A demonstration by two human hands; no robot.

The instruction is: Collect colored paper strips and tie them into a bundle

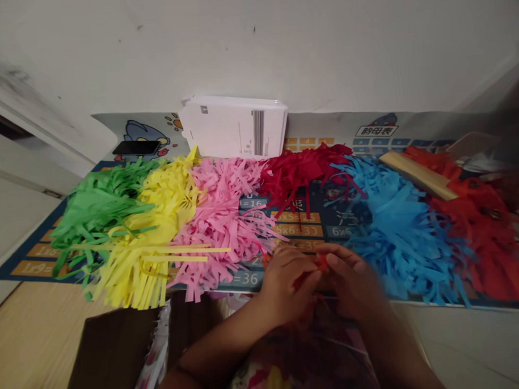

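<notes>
Two-handed grip on red paper

From where I stand, the left hand is curled nearly closed around the red paper at the near edge of the printed mat. The right hand faces it, fingers bent, thumb and forefinger pinched on the paper; blur obscures the finer detail. Adjacent items: pink fringe, left of the left hand; blue fringe, right of the right hand. A white package stands upright behind the pink fringe.
</notes>
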